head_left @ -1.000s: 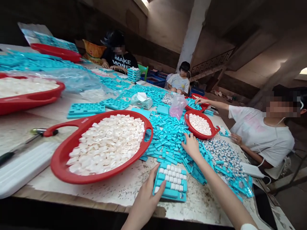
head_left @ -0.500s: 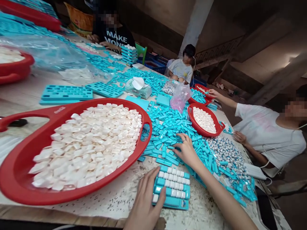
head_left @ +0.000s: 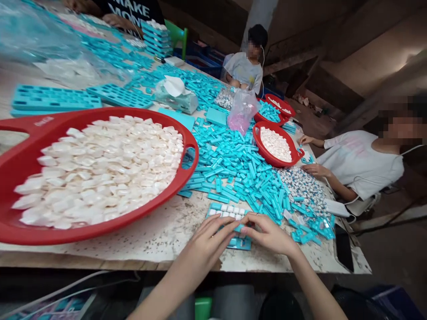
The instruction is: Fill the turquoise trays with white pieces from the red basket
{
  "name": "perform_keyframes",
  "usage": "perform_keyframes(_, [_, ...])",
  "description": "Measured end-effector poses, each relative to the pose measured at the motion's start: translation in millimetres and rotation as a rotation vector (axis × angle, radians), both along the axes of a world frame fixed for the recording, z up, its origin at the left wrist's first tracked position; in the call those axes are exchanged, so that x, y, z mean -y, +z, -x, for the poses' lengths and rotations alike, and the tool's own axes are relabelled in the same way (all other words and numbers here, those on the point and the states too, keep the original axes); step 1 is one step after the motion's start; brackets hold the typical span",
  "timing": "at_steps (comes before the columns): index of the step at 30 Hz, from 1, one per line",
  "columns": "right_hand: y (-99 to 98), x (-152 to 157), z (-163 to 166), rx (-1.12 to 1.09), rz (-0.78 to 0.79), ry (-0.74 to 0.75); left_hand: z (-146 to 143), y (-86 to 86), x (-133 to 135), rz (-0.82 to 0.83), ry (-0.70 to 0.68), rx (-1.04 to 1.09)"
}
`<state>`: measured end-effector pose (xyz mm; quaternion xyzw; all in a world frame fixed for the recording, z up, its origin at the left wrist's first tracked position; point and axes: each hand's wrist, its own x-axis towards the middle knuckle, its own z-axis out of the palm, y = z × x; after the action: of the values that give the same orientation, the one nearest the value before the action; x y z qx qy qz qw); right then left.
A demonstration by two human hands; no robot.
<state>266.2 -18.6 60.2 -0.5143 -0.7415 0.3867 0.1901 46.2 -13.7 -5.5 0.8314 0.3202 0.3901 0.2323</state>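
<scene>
A small blue toy keyboard (head_left: 242, 243) with rows of white and blue keys lies flat near the table's front edge. My left hand (head_left: 211, 235) reaches across it from the left, fingers stretched out and resting over the keys. From the right, my right hand (head_left: 267, 233) pinches a small blue key piece (head_left: 239, 227) over the keyboard, its fingertips meeting those of my left hand. My fingers cover several of the middle keys. Whether the piece is seated in the board cannot be made out.
A large red basin (head_left: 187, 178) of white keycaps stands at left. Loose blue pieces (head_left: 230, 164) are heaped beyond the keyboard. A smaller red basin (head_left: 293, 155) and a phone (head_left: 343, 249) are at right. Co-workers sit around the table (head_left: 133, 249).
My right hand has come back from the blue heap to the keyboard with a small blue piece. My left fingers have moved across the keys. The camera view has shifted.
</scene>
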Motion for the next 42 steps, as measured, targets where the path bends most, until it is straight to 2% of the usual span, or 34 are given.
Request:
perform_keyframes(3, [-4.3,17.5,-5.6,-0.031,-0.016,-0.073,-7.6,4.9,-6.5,-0.027,-0.089,-0.002])
perform_keyframes(6, [-13.7,33.7,-9.8,-0.079,-0.136,-0.167,-14.9,6.5,-5.6,-0.019,-0.091,-0.012])
perform_keyframes(12, [-53.9,59.0,-10.1,-0.174,-0.454,-0.303,-26.6,-3.9,7.0,0.024,-0.047,-0.03])
perform_keyframes(15, [-71.3,65.3,-7.1,-0.186,-0.531,-0.349,-28.4,-8.6,9.9,-0.02,-0.038,-0.022])
perform_keyframes(18, [-80.7,68.9,-4.3,-0.175,-0.593,-0.375,-27.5,-9.0,10.7,-0.056,-0.06,-0.067])
perform_keyframes(29, [-87.8,77.6,-0.3,-0.045,-0.723,-0.339,-25.6,-11.3,17.1,-0.088,-0.07,-0.075])
perform_keyframes(35, [-86.0,81.4,-1.5,0.031,-0.764,-0.283,-27.6,-10.4,20.5,-0.156,-0.046,-0.16])
perform_keyframes(42, [-84.0,86.4,-2.9,0.122,-0.759,-0.216,-23.7,-15.7,24.5,-0.242,-0.1,-0.288])
